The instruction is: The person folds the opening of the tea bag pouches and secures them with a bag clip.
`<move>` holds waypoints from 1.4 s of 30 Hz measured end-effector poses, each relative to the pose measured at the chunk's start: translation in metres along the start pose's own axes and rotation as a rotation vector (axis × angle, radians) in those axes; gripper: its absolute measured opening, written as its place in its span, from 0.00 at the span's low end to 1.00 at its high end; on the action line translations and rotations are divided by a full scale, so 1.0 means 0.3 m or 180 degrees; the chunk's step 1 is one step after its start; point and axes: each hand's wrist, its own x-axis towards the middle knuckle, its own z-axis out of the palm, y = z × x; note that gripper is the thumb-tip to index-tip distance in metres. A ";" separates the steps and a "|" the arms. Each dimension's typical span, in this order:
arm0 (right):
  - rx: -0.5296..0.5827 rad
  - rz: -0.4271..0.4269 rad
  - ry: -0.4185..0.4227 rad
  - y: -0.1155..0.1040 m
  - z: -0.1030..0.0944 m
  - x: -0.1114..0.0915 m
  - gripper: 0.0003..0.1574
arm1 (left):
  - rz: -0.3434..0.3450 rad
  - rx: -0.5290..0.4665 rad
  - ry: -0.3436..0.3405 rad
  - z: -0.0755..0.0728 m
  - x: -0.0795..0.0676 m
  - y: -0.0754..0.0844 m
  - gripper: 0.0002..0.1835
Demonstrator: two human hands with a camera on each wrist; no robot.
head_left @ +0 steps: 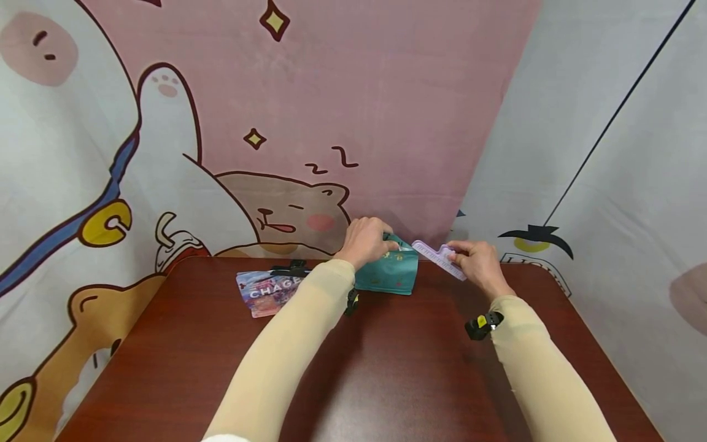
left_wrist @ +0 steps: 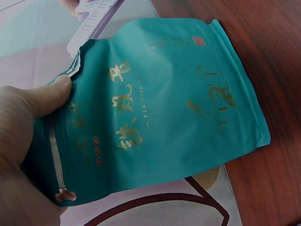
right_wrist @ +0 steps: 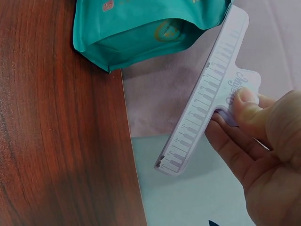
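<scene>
My left hand (head_left: 366,241) pinches the folded top of a teal tea bag (head_left: 389,273), which has gold lettering and stands near the table's back edge. In the left wrist view the thumb presses on the bag (left_wrist: 155,103) by its creased upper edge. Between thumb and fingers, my right hand (head_left: 479,263) holds a pale purple bag clip (head_left: 439,259) by its handle. Piano-key markings run along the long bar of the clip (right_wrist: 200,106) in the right wrist view. The clip's far end comes up to the bag's top corner; whether they touch I cannot tell.
Left of the teal bag lies a colourful pouch (head_left: 270,293) printed "CHAGE", with a black clip (head_left: 293,269) on its upper edge. Both sit on a dark red-brown wooden table (head_left: 409,368). A cartoon-printed cloth (head_left: 397,110) hangs behind it.
</scene>
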 end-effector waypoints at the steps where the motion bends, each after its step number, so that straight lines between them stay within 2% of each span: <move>1: -0.0001 -0.0009 0.0002 0.001 0.000 0.001 0.15 | -0.0002 0.0006 -0.0005 0.000 0.001 0.001 0.15; 9: 0.0001 -0.0019 0.0005 0.014 0.006 0.009 0.15 | 0.0041 0.0017 -0.0001 -0.001 0.004 0.002 0.14; 20: -0.0072 -0.0187 0.0115 0.016 0.016 0.021 0.14 | 0.0086 0.0007 0.0037 -0.002 0.009 0.002 0.13; 29: -0.0147 -0.0482 0.0276 0.002 0.027 0.032 0.12 | 0.0100 -0.0015 0.0055 0.001 0.011 -0.001 0.13; 42: -0.0085 -0.0509 0.0331 -0.005 0.043 0.044 0.10 | 0.0096 -0.0060 0.0047 0.004 0.018 -0.004 0.13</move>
